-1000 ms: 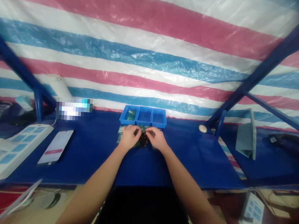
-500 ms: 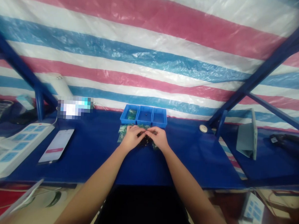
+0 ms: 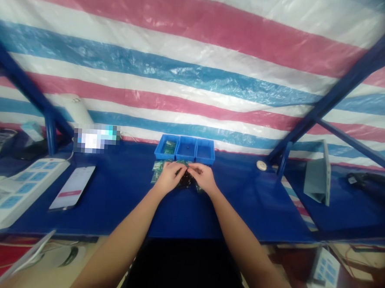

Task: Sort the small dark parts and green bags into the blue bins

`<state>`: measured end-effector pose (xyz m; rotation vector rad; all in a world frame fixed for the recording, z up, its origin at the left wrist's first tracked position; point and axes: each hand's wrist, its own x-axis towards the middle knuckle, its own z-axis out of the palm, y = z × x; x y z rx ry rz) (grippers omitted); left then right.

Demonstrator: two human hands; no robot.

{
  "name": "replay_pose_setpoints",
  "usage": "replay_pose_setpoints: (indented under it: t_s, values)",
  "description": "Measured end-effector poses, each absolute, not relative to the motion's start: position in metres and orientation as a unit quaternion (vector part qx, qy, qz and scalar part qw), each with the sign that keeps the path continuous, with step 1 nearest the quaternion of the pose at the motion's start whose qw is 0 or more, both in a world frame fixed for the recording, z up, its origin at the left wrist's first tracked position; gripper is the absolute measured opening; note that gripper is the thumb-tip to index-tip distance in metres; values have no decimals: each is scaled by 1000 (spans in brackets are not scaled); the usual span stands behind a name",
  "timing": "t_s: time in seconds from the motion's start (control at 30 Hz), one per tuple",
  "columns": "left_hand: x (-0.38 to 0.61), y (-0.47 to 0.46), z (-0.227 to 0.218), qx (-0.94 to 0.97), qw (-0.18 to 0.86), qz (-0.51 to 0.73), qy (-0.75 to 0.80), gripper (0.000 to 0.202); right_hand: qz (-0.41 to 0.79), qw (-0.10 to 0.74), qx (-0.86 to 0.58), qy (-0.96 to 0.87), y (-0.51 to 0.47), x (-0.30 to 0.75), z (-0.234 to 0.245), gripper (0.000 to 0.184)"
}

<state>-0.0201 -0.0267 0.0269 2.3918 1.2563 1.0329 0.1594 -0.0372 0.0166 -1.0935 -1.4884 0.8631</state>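
My left hand (image 3: 170,176) and my right hand (image 3: 202,176) meet at the fingertips over a heap of small dark parts (image 3: 186,181) on the blue table. Both are closed in a pinch; whatever sits between the fingers is too small to name. Green circuit boards (image 3: 157,168) lie beside and partly under my left hand. Just behind the hands stand three joined blue bins: the left bin (image 3: 160,150) holds green boards, the middle bin (image 3: 185,154) has a small dark piece in it, and the right bin (image 3: 205,153) shows its blue floor.
A phone (image 3: 73,188) and a white power strip (image 3: 29,190) lie to the left. On the right are a round whitish object (image 3: 261,165) and a tablet-like stand (image 3: 319,175). Blue frame posts (image 3: 284,160) rise at both sides, before a striped plastic sheet (image 3: 197,70).
My fingertips have shifted very slightly, still together above the heap. The bins and the boards stay where they were.
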Motion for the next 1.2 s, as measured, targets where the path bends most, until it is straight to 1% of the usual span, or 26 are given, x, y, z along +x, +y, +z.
replay_pose_setpoints:
  t_s: [0.17,0.37,0.63,0.97,1.2]
  values:
    - [-19,-28,28,818,132,348,438,27,345,511,-466,-634,-38,160,19,24]
    - [-19,-28,27,803,124,386,437,24,346,518,-467,-627,-37,160,18,22]
    - [-19,-26,28,809,136,377,430,22,353,512,-465,-630,-38,160,16,27]
    - [-19,-29,28,801,131,397,428,24,341,525,-469,-623,-39,160,19,24]
    - [-19,-26,25,805,118,406,416,20,349,522,-465,-623,-40,159,20,25]
